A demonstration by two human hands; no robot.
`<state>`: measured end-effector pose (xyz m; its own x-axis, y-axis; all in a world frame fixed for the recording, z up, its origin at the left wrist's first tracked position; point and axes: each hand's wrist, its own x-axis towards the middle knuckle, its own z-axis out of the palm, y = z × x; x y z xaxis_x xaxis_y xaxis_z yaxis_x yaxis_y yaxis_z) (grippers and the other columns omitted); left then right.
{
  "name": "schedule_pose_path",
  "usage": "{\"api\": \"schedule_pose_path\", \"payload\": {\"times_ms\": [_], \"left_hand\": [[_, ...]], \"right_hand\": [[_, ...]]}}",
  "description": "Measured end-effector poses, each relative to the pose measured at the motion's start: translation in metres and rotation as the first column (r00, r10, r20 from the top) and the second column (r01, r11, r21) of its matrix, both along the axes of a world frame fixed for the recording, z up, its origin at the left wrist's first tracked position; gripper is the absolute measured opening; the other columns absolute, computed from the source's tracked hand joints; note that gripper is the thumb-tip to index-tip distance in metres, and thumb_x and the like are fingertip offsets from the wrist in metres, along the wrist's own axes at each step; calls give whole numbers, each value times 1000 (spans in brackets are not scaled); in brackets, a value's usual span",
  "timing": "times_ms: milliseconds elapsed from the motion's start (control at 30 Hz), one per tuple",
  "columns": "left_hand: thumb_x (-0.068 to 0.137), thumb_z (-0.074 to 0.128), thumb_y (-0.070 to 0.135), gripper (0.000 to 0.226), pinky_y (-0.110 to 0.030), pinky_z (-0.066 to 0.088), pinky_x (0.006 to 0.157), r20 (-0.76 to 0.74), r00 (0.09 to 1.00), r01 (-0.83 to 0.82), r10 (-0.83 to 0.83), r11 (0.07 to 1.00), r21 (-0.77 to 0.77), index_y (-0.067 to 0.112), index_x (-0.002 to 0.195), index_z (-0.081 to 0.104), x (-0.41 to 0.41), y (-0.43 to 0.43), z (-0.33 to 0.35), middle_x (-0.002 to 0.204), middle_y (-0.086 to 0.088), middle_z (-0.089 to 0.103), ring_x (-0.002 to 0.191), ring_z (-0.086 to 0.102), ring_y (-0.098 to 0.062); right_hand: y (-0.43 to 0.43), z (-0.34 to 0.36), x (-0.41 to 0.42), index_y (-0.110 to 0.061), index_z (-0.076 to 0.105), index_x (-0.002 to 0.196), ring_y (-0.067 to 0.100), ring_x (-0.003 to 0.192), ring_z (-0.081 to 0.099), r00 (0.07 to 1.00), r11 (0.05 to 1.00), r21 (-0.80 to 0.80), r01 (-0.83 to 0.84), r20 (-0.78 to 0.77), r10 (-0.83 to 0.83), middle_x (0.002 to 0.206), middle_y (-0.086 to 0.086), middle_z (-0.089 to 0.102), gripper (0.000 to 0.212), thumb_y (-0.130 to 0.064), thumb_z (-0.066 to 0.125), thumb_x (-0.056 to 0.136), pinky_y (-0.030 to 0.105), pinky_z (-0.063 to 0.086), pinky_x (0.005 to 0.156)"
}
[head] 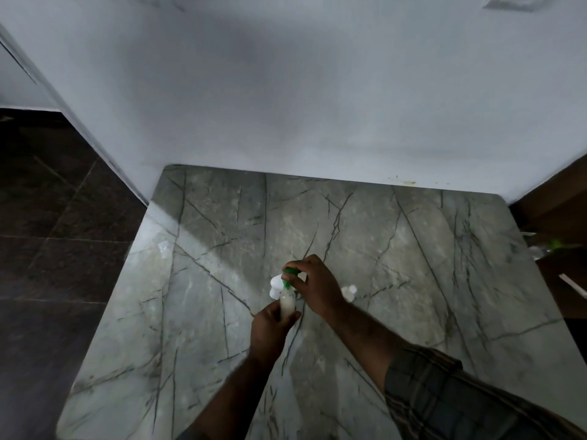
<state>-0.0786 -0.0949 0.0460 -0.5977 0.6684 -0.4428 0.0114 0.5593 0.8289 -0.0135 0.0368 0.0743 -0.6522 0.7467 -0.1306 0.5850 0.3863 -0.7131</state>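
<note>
Bottle [287, 304] over the bench [413, 249], long axis near upright, cap end farthest from the person. Left hand [273, 325] wraps the bottle's lower body. Right hand [314, 287] pinches the green cap [290, 274] on top. Next is probably a twist about that axis.
</note>
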Motion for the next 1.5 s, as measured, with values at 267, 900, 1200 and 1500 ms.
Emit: {"api": "schedule_pose_path", "payload": {"times_ms": [267,900,1200,1500], "left_hand": [[79,80,27,34,-45,59,84,-2,1000,-2,2,1000,-2,14,109,72,-1,-1,0,87,0,76,81,72,-18],[80,80,26,35,-47,58,84,-41,999,25,-25,1000,3,11,111,71,-5,0,6,90,-5,76,84,72,-22],[79,80,29,36,-46,58,84,-65,998,15,-16,1000,-7,14,110,71,-8,-2,6,90,-3,75,85,71,-20],[78,81,29,42,-40,58,86,-72,997,23,-23,1000,3,17,117,69,-9,-5,4,99,0,76,89,71,-15]], "right_hand": [[-1,-2,0,-30,66,114,15,101,60,1000,1000,0,-11,7,11,112,-2,57,32,-48,61,88,39,51,91],[-3,-6,1,-34,65,110,13,96,60,1000,999,38,25,-6,-25,106,-4,58,32,-54,57,86,40,53,87],[4,3,-3,-31,69,110,12,97,60,1000,1000,-1,5,2,-5,110,-4,58,33,-51,64,85,36,52,90],[-1,6,0,-28,68,112,14,94,58,999,999,-46,20,-46,-22,106,2,59,30,-45,63,88,33,51,85]]}}
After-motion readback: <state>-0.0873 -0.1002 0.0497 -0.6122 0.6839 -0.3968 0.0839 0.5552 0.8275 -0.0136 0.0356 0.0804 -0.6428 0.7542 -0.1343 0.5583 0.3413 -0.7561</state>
